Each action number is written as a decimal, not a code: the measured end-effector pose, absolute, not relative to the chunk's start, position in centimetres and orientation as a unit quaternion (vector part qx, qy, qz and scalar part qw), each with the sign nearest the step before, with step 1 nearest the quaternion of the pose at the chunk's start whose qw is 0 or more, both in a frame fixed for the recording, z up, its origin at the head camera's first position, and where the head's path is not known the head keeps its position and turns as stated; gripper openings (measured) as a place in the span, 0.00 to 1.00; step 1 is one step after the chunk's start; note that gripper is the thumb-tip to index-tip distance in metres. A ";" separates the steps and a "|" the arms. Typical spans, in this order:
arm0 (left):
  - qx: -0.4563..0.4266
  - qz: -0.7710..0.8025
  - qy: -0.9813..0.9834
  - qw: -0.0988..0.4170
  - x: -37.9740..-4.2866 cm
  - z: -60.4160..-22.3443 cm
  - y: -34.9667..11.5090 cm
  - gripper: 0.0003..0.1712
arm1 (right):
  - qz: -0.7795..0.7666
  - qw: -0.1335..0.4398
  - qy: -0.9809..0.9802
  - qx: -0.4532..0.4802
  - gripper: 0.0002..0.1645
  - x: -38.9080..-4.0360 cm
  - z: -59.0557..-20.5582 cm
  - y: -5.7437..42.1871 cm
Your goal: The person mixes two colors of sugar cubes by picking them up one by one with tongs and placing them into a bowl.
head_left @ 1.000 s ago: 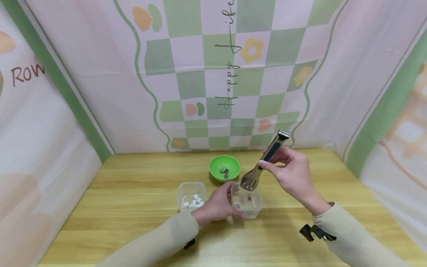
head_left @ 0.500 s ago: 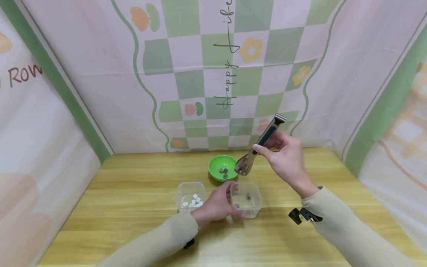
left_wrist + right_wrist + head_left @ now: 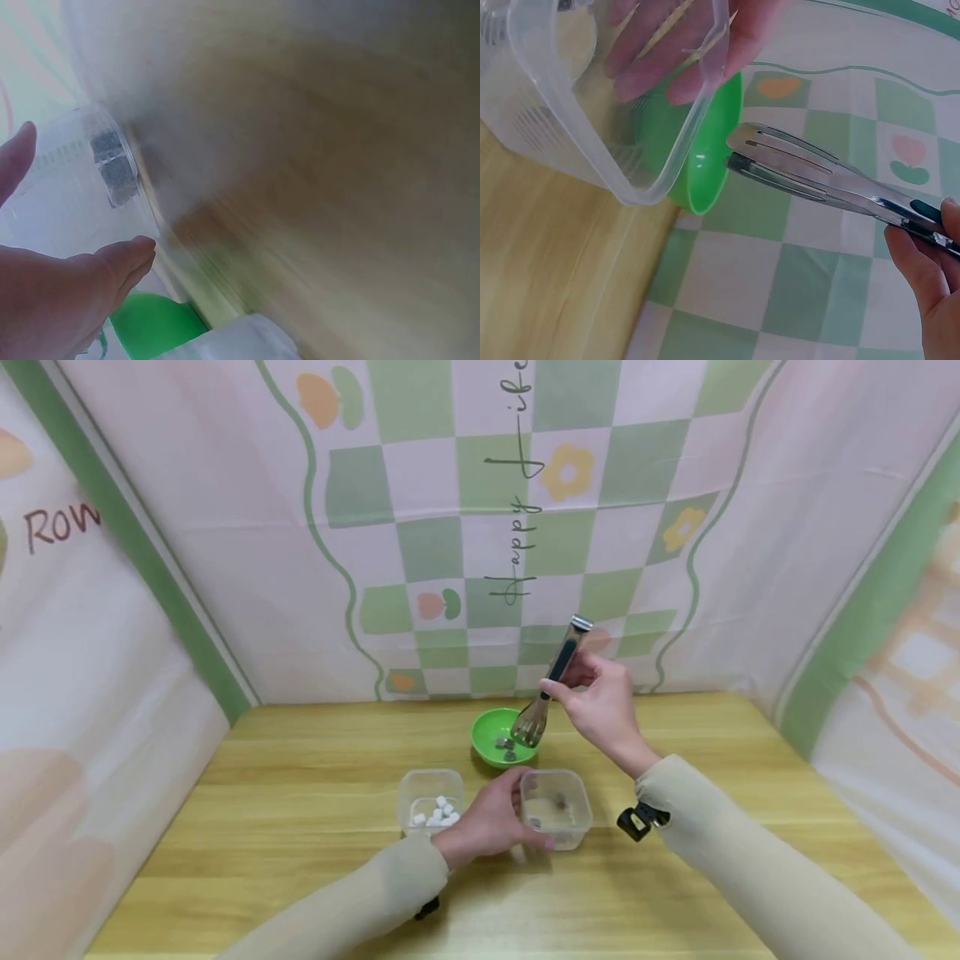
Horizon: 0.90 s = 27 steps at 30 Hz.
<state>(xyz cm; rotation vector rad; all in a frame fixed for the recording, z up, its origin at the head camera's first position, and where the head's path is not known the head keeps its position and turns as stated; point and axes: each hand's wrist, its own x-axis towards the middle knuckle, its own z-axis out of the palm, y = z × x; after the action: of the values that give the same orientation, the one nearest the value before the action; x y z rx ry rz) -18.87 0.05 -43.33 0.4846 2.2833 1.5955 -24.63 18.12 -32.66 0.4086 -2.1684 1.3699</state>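
My right hand [image 3: 603,710] pinches metal tongs [image 3: 561,660] by their dark-inlaid handle, tips downward. The tongs' slotted heads hang over the right side of a green bowl [image 3: 482,725]. In the right wrist view a small dark grey piece [image 3: 739,162] shows between the nearly closed tips. Several grey chunks [image 3: 506,743] lie in the bowl. With thumb in front and fingers behind, my left hand [image 3: 491,818] holds a clear plastic container [image 3: 570,837] on the table. A few grey cubes [image 3: 118,176] sit on its bottom.
Left of my left hand stands another clear plastic container [image 3: 408,787] with several white cubes [image 3: 437,814]. All stand on a wood-grain table [image 3: 315,810]. A patterned cloth [image 3: 495,543] hangs behind the table, with more cloth at both sides.
My right hand has carried the tongs from above the right container, up and leftward, to over the green bowl. The left hand stays at the container.
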 end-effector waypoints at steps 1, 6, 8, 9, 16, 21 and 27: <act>0.171 0.561 0.794 0.158 -18.9 -43.3 0.1 0.55 | 0.508 0.267 -0.805 0.150 0.11 -24.8 -32.8 18.1; 0.176 0.573 0.785 0.160 -18.9 -43.3 0.0 0.54 | 0.510 0.250 -0.810 0.149 0.11 -25.6 -33.2 17.8; 0.179 0.570 0.785 0.162 -19.0 -43.2 -0.1 0.55 | 0.511 0.242 -0.812 0.146 0.11 -25.7 -33.4 17.9; 0.180 0.567 0.787 0.162 -19.0 -43.2 -0.2 0.55 | 0.512 0.240 -0.812 0.143 0.11 -25.7 -33.5 17.9; 0.181 0.543 0.804 0.163 -19.0 -42.8 -0.2 0.61 | 0.508 0.256 -0.813 0.128 0.10 -25.3 -33.3 18.8; 0.185 0.544 0.805 0.145 -18.9 -43.0 0.1 0.59 | 0.504 0.260 -0.811 0.143 0.11 -25.0 -32.8 18.9; 0.187 0.536 0.813 0.132 -18.9 -43.1 0.6 0.57 | 0.502 0.271 -0.805 0.162 0.11 -23.7 -32.2 19.1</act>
<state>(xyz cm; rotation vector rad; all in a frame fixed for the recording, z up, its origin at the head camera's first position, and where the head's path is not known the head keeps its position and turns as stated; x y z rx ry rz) -18.86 0.57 -43.13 0.5432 2.3582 1.5559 -23.73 19.06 -32.17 0.4357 -2.1699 1.3521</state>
